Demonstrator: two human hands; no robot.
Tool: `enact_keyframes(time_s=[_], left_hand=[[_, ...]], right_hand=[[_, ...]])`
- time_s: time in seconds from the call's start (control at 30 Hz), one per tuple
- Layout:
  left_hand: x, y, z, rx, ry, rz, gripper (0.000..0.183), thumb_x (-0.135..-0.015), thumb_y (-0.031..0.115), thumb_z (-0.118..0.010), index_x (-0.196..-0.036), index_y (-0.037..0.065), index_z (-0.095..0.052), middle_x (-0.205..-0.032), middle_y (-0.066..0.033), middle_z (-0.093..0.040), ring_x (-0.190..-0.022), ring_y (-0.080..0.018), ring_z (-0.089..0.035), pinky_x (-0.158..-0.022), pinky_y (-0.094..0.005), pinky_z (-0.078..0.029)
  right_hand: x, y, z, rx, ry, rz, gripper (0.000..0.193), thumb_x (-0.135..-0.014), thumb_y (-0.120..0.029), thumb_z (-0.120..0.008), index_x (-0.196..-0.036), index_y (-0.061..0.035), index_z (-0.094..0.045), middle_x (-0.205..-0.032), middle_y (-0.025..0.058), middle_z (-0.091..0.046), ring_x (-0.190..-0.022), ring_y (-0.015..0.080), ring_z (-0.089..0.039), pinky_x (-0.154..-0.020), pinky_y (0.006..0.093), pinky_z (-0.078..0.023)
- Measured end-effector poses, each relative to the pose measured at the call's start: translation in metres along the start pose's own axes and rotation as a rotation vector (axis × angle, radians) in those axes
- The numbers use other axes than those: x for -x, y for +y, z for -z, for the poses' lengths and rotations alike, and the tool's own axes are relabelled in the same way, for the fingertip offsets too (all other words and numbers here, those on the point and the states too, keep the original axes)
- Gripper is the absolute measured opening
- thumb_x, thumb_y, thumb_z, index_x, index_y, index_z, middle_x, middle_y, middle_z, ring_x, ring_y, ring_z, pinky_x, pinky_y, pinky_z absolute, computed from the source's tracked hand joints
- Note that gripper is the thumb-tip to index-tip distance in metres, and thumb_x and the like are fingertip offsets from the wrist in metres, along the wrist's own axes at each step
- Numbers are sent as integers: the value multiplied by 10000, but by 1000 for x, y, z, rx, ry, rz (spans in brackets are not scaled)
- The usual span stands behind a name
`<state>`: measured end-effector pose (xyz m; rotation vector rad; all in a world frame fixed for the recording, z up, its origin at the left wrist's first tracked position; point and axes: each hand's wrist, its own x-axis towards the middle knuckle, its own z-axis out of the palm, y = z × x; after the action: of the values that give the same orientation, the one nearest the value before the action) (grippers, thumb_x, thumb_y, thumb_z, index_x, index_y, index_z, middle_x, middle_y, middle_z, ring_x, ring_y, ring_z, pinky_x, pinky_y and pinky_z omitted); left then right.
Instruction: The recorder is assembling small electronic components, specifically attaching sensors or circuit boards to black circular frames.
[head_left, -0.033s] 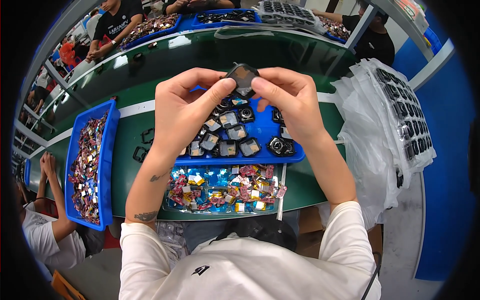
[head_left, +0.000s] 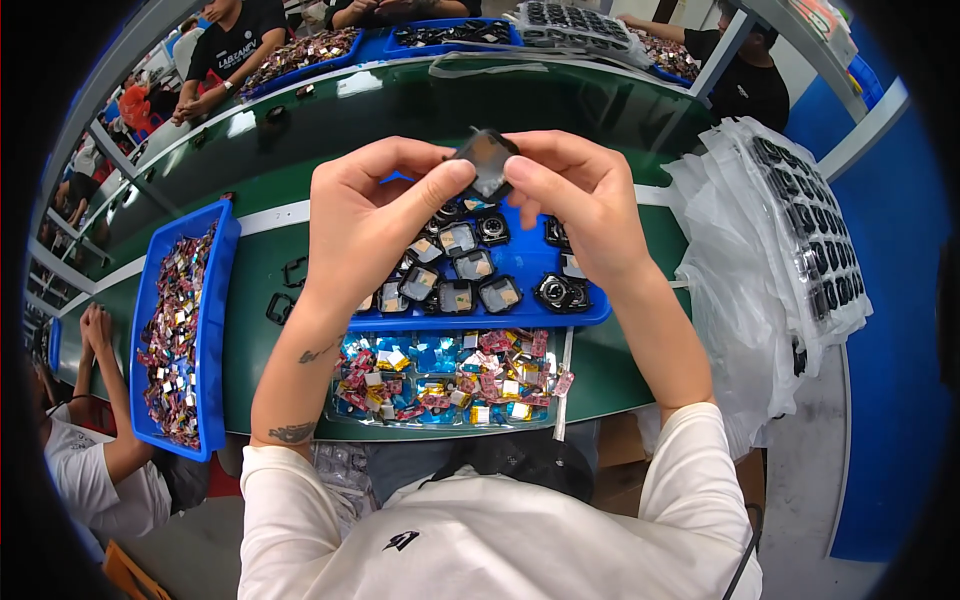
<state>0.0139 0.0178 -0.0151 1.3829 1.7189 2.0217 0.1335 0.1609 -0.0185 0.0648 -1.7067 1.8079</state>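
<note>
Small parts (head_left: 488,385) lie nearest the body. Beyond them, a blue tray (head_left: 470,323) holds dark cases (head_left: 456,297). Above its far side, one slightly blurred case (head_left: 488,160) is pinched between both hands — left (head_left: 375,200) and right (head_left: 588,200), thumbs at its edges. Farther off, a co-worker (head_left: 235,45) sits across the green bench (head_left: 600,110).

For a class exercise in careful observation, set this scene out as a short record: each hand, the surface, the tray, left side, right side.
Left hand: pinching the left side of a dark squarish case
Right hand: pinching its right side
Surface: green table
Blue tray: black cases
Left side: blue bin of small mixed parts
Right side: translucent plastic sheeting, black pieces in rows
</note>
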Motion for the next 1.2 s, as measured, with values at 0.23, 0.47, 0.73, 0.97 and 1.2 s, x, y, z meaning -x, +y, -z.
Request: enact_keyframes(time_s=[0.23,0.47,0.73,0.97,1.2], left_hand=[[5,4,-4,-33,-109,50,173,-784,131,-738,-798,-31,-677,-704,-12,-634,-618,-23,-541,-521,-152,-404],[7,1,-5,-271,-141,101,230,-765,159,-749,-659,-12,-637,-556,13,-562,-517,-14,-468,-450,-167,-325],[6,5,-10,-252,-192,116,293,-729,215,-781,-651,-35,-649,-545,4,-553,-512,-28,-456,-449,-183,-325],[12,0,-15,-190,-166,74,226,-755,185,-764,-736,-25,-682,-593,4,-590,-540,-22,-474,-467,-172,-339],[7,-4,-16,-82,-46,90,164,-784,174,-739,-805,13,-712,-652,-21,-650,-572,-24,-550,-488,-147,-371]], right_hand=[[2,6,0,25,74,37,130,-821,-127,-696,-840,2,-705,-786,26,-652,-650,58,-567,-533,192,-428],[2,5,-6,2,34,11,112,-814,-105,-702,-851,1,-697,-762,41,-663,-705,57,-601,-611,194,-477],[-3,9,3,48,12,89,97,-825,-92,-689,-843,3,-686,-771,46,-672,-716,73,-609,-663,203,-483],[-1,15,7,-67,12,130,106,-823,-117,-697,-837,-12,-686,-767,24,-667,-696,59,-589,-638,188,-452],[-1,6,3,33,50,145,151,-829,-170,-696,-862,-24,-681,-781,12,-664,-711,44,-578,-626,185,-434]])
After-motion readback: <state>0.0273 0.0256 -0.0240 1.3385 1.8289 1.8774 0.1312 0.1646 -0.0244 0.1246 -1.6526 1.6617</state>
